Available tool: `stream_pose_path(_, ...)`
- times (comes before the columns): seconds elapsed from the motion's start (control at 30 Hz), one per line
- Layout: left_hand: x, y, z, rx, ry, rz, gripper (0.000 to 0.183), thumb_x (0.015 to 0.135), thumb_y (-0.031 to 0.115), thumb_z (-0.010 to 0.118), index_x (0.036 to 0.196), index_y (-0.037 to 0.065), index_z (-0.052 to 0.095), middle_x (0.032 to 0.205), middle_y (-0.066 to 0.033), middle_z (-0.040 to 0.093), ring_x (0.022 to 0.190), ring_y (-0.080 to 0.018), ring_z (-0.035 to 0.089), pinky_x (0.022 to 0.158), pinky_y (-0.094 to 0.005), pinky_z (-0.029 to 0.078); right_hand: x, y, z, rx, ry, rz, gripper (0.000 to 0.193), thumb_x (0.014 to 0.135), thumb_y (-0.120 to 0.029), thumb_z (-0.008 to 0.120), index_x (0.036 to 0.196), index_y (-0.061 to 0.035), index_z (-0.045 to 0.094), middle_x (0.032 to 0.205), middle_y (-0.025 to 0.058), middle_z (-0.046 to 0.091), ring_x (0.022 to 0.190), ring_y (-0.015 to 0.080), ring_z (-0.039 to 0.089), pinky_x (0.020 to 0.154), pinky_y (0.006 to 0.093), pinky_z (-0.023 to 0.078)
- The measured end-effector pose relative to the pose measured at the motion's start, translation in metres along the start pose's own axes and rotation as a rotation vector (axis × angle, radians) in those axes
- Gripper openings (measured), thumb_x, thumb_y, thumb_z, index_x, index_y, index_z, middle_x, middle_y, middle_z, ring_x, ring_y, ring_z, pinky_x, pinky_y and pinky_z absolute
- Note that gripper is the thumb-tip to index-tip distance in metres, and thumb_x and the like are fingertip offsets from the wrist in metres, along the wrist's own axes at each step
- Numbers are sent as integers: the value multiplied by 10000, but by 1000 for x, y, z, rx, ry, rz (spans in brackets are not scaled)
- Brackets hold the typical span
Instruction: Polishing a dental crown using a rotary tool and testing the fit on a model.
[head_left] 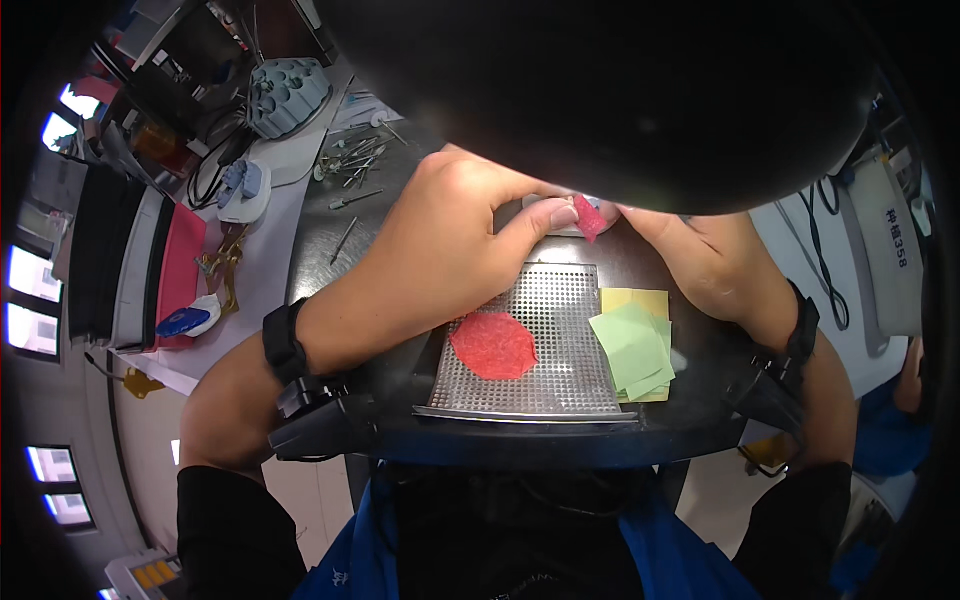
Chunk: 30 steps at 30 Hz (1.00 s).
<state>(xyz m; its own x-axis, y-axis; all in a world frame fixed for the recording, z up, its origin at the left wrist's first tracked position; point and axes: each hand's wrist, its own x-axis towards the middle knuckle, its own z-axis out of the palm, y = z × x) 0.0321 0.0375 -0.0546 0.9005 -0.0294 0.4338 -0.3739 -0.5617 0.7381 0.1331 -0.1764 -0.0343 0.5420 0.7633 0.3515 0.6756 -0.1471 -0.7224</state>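
My left hand (465,220) pinches a small red textured piece (588,220) between thumb and fingers, just above the far end of a perforated metal plate (560,385). My right hand (705,260) is closed close beside it, its thumb pointing at the piece. The right fingertips are hidden under a large dark shape, so what they grip cannot be made out. Beneath the red piece shows part of a pale object (568,231), mostly covered. On the plate lies a flat red sheet (493,345) with an uneven round outline.
Light green paper slips (635,345) lie on a yellow pad (655,394) right of the plate. Rotary tool bits (352,160) are scattered at the far left, near a grey holder with holes (288,97). A large dark rounded object (620,90) overhangs the work. A cable (825,260) runs at right.
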Motion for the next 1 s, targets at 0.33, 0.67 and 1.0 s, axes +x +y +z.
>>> stream_pose_path(0.33,-3,-5,-7,251,-22,209,381,803,301,847,1010,-9,769,894,-170,756,881,-349,714,829,-418,557,2,18,-5,-228,21,-229,179,879,-119,759,1045,-55,775,972,137,747,911,287,681,868,376,519)
stream_pose_path(0.67,6,4,-8,483,57,509,449,791,467,836,773,49,672,699,-98,669,672,-287,690,617,-379,557,1,-2,-6,96,2,-91,194,941,-140,712,1021,33,751,910,140,773,871,216,738,826,316,537)
stream_pose_path(1.0,1,10,-6,526,-46,424,425,832,433,809,736,70,611,644,-83,611,604,-271,646,562,-376,510,0,5,-3,25,49,-171,157,910,-145,739,952,6,748,867,118,760,819,236,719,802,323,521)
